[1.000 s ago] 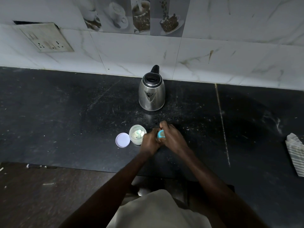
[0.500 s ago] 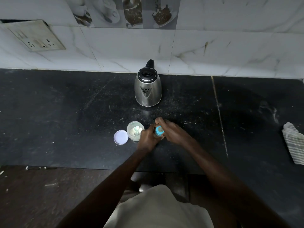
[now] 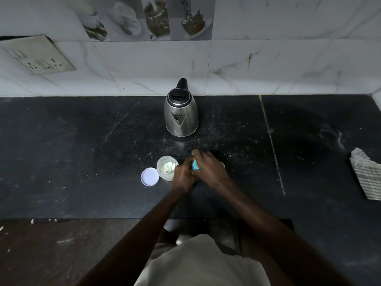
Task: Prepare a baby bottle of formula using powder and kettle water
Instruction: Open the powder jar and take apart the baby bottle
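Lid [image 3: 149, 176] lies flat on the counter [image 3: 82, 151], the open powder jar [image 3: 167, 167] touching it. Left hand [image 3: 183, 176] grips the baby bottle [image 3: 195, 165] low, right hand [image 3: 208, 169] clamps its blue collar. Kettle [image 3: 181, 115] stands behind; cloth [image 3: 366, 174] far right.

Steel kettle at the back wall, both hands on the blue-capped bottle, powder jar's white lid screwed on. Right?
Not quite. The head view shows the round white lid lying on the black counter, left of the open clear powder jar. The rest holds.
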A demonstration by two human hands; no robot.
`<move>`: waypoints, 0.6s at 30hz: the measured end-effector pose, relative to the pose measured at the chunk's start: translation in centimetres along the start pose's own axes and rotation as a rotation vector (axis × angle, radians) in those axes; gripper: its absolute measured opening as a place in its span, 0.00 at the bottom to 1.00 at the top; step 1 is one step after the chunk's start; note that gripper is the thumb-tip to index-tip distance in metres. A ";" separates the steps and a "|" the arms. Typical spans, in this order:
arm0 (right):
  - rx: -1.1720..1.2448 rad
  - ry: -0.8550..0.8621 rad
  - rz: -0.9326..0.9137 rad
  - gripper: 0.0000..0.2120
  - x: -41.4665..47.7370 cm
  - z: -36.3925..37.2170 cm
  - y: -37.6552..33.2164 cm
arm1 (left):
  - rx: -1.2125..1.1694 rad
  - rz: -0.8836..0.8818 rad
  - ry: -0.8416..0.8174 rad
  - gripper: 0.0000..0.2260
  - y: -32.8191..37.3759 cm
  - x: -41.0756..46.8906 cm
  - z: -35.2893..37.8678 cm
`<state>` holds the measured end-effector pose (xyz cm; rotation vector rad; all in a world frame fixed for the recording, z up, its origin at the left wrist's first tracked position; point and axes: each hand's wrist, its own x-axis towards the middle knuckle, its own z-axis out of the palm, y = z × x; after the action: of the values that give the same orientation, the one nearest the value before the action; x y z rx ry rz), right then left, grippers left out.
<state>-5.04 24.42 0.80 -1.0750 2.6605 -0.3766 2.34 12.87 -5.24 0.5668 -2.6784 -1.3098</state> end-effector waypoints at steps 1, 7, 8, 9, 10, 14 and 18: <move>0.033 -0.012 0.004 0.32 0.1 0.0 0.2 | -0.010 -0.008 -0.007 0.22 0.0 0.0 0.0; 0.039 0.008 0.012 0.38 -0.3 0.3 0.4 | -0.017 0.008 0.010 0.24 0.1 0.0 0.2; 0.046 0.005 0.012 0.37 -0.2 0.2 0.4 | -0.012 0.010 0.005 0.23 0.1 0.1 0.2; 0.064 -0.002 0.001 0.36 -0.1 0.1 0.4 | -0.003 0.011 -0.001 0.23 0.0 0.1 0.1; 0.079 -0.009 -0.022 0.36 0.0 -0.1 0.5 | 0.008 0.015 -0.004 0.24 0.0 0.1 0.1; 0.137 -0.042 -0.100 0.36 0.3 -0.7 1.4 | 0.019 -0.003 -0.009 0.22 0.2 0.2 0.0; 0.278 -0.059 -0.120 0.38 0.5 -2.1 2.1 | 0.015 -0.048 -0.017 0.24 0.2 0.2 0.1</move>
<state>-7.42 25.83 2.02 -1.1379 2.4085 -0.7026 2.04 12.97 -5.12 0.6280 -2.7066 -1.3132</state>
